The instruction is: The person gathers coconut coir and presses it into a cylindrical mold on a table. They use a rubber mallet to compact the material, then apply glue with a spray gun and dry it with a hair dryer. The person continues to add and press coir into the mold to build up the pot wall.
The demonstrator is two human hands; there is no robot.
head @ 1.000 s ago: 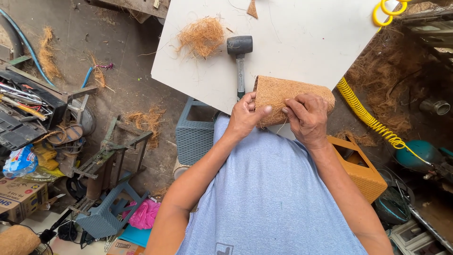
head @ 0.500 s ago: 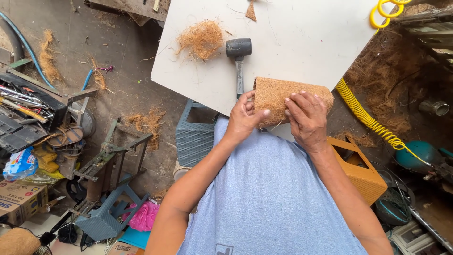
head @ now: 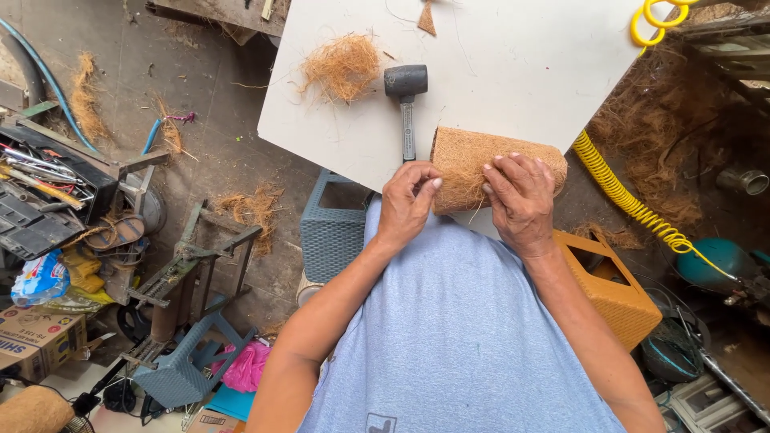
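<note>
The coir-fibre roll [head: 481, 164] lies at the near edge of the white worktop [head: 513, 72], just as it did a second ago, and both hands have barely shifted on it. The left hand [head: 407, 204] has drawn in at the roll's left end, thumb and fingers pinching what seems to be its rim, though the grip is partly hidden. The right hand [head: 521, 200] stays spread flat on top, pressing the roll down, so the work remains fine handling of that end, with the rubber mallet [head: 406, 100] untouched just beside it
</note>
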